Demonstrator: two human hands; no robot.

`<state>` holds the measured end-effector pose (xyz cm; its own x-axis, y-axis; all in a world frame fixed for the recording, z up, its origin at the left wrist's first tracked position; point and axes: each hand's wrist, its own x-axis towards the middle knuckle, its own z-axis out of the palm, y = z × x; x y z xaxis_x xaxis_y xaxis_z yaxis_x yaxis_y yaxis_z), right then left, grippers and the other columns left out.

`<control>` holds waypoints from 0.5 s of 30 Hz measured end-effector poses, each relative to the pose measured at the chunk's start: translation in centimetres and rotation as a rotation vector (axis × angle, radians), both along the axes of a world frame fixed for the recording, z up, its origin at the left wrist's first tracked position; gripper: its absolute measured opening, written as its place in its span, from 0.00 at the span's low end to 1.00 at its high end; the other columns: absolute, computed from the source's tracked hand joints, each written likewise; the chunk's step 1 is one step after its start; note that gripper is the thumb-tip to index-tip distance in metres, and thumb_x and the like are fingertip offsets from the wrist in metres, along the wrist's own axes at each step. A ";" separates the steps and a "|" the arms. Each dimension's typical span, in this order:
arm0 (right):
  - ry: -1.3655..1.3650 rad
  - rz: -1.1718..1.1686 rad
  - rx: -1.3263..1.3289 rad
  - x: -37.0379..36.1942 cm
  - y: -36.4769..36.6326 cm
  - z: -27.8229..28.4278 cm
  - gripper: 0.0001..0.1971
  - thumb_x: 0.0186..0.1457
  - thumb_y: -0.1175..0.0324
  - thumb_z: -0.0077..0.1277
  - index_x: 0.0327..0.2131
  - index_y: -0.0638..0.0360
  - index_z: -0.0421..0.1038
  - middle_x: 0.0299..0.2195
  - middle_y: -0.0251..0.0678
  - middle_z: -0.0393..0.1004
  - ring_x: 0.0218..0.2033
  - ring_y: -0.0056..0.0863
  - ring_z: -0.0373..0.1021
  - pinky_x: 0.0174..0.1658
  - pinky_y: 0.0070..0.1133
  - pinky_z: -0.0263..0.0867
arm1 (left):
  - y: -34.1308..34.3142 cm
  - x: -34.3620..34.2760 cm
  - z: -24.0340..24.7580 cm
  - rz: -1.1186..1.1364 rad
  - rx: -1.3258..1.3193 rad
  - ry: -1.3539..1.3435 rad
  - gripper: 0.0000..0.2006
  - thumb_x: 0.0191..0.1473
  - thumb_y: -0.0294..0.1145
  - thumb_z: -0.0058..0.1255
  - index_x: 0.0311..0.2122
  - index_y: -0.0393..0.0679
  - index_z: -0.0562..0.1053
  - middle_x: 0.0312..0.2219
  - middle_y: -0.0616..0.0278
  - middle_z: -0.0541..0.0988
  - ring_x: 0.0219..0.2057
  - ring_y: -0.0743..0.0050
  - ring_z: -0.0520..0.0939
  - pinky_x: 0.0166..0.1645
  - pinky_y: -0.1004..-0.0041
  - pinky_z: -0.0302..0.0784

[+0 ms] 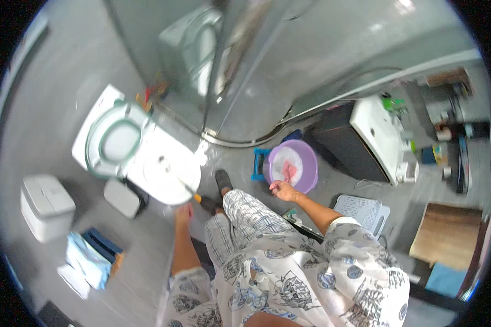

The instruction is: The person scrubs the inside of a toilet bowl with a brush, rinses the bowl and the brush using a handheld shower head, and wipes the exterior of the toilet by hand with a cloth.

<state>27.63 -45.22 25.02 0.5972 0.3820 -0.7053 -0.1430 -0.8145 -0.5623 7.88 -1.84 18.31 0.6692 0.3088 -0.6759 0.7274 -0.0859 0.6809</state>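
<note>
My left hand hangs beside the near end of the toilet, blurred, so its fingers do not show clearly. Close to it is the orange end of a thin-handled brush or stick, which slants across the white toilet bowl; a gap seems to separate it from the hand. My right hand is at the near rim of a purple bucket, fingers curled in. Inside the bucket a pink cloth lies in whitish, foamy water, its near end reaching toward my right hand. Whether the fingers grip it is unclear.
A blue plastic stool or frame stands against the bucket. The glass shower enclosure curves ahead. On the right are a washbasin and a grey perforated step. A white bin and blue packages sit at left.
</note>
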 end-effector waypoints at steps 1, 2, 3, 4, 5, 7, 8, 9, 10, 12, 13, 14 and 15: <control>-0.018 -0.025 0.050 1.7 -1.9 0.9 0.09 0.55 0.73 0.42 0.39 0.61 0.69 0.30 0.33 0.73 0.31 0.22 0.70 0.37 0.22 0.67 | -1.3 1.6 2.4 0.079 -0.045 0.046 0.19 0.55 0.42 0.43 0.15 0.44 0.69 0.10 0.66 0.67 0.12 0.77 0.67 0.18 0.72 0.59; -0.192 0.115 0.086 3.4 -0.8 3.5 0.10 0.55 0.73 0.42 0.40 0.61 0.69 0.29 0.33 0.72 0.32 0.22 0.70 0.39 0.21 0.67 | -1.1 0.7 4.7 0.206 -0.062 0.116 0.18 0.55 0.42 0.45 0.17 0.43 0.70 0.11 0.66 0.68 0.11 0.78 0.66 0.16 0.75 0.58; -0.216 0.079 0.116 2.6 1.0 6.4 0.10 0.55 0.73 0.42 0.40 0.61 0.69 0.29 0.33 0.72 0.32 0.22 0.70 0.39 0.21 0.67 | -1.2 0.9 7.9 0.310 -0.035 0.175 0.17 0.55 0.42 0.48 0.19 0.42 0.71 0.12 0.66 0.68 0.11 0.80 0.65 0.15 0.77 0.57; -0.181 -0.067 0.208 7.2 2.6 7.7 0.10 0.55 0.73 0.42 0.40 0.62 0.69 0.29 0.33 0.72 0.32 0.22 0.70 0.39 0.21 0.67 | -2.2 1.3 7.0 0.573 -0.115 0.038 0.17 0.55 0.43 0.48 0.22 0.41 0.71 0.13 0.66 0.68 0.11 0.79 0.65 0.15 0.77 0.58; -0.098 -0.207 0.281 9.3 2.3 9.6 0.10 0.55 0.74 0.42 0.41 0.62 0.68 0.30 0.33 0.72 0.33 0.22 0.70 0.39 0.21 0.67 | -2.4 2.6 7.5 0.463 -0.133 0.111 0.15 0.55 0.41 0.48 0.22 0.42 0.71 0.12 0.67 0.67 0.11 0.80 0.65 0.14 0.76 0.57; -0.235 -0.179 0.300 12.8 3.6 13.8 0.11 0.54 0.75 0.42 0.41 0.63 0.67 0.30 0.33 0.73 0.33 0.20 0.70 0.39 0.19 0.67 | -1.8 2.6 6.9 0.498 -0.168 -0.032 0.08 0.55 0.33 0.49 0.27 0.41 0.71 0.12 0.66 0.66 0.10 0.79 0.66 0.14 0.77 0.59; -0.329 -0.234 0.385 15.8 3.0 15.6 0.11 0.54 0.75 0.42 0.42 0.63 0.67 0.30 0.33 0.73 0.33 0.20 0.70 0.40 0.19 0.67 | -3.0 4.9 7.2 0.565 -0.200 -0.032 0.06 0.55 0.32 0.48 0.29 0.42 0.70 0.13 0.66 0.67 0.10 0.80 0.66 0.12 0.78 0.60; -0.387 -0.289 0.456 16.6 1.7 17.1 0.11 0.54 0.76 0.42 0.42 0.64 0.67 0.31 0.33 0.73 0.33 0.19 0.70 0.40 0.18 0.66 | -4.3 3.8 8.1 0.600 -0.304 0.060 0.05 0.55 0.31 0.47 0.30 0.42 0.70 0.13 0.66 0.67 0.10 0.80 0.66 0.11 0.79 0.61; -0.504 -0.293 0.534 20.9 5.1 22.0 0.12 0.54 0.76 0.42 0.42 0.64 0.66 0.30 0.32 0.73 0.33 0.18 0.70 0.40 0.17 0.66 | -1.7 6.6 9.3 0.652 -0.381 0.091 0.05 0.55 0.31 0.46 0.31 0.43 0.70 0.13 0.66 0.68 0.10 0.80 0.67 0.11 0.79 0.61; -0.592 -0.341 0.590 24.0 4.2 24.6 0.12 0.55 0.75 0.43 0.44 0.64 0.65 0.32 0.33 0.73 0.34 0.19 0.70 0.40 0.17 0.66 | -2.0 4.8 9.4 0.574 -0.374 0.177 0.06 0.56 0.30 0.45 0.28 0.42 0.69 0.13 0.66 0.67 0.10 0.79 0.67 0.10 0.79 0.60; -0.659 -0.359 0.643 28.7 4.9 27.5 0.12 0.56 0.74 0.44 0.44 0.63 0.65 0.33 0.33 0.73 0.34 0.19 0.71 0.41 0.17 0.66 | -1.4 8.1 9.1 0.610 -0.401 0.188 0.06 0.56 0.30 0.45 0.28 0.42 0.69 0.12 0.66 0.67 0.09 0.78 0.66 0.10 0.78 0.61; -0.774 -0.386 0.688 32.4 4.1 28.9 0.13 0.56 0.71 0.47 0.44 0.61 0.66 0.33 0.34 0.74 0.34 0.21 0.71 0.40 0.19 0.67 | -1.9 8.4 8.4 0.616 -0.407 0.227 0.10 0.56 0.32 0.44 0.24 0.43 0.67 0.12 0.65 0.67 0.09 0.76 0.66 0.11 0.77 0.62; -0.903 -0.403 0.743 37.5 3.5 31.3 0.13 0.55 0.69 0.49 0.45 0.60 0.67 0.33 0.35 0.75 0.35 0.22 0.72 0.39 0.21 0.68 | -2.2 10.5 7.8 0.625 -0.415 0.247 0.13 0.57 0.34 0.43 0.21 0.44 0.65 0.12 0.64 0.67 0.09 0.73 0.67 0.12 0.76 0.63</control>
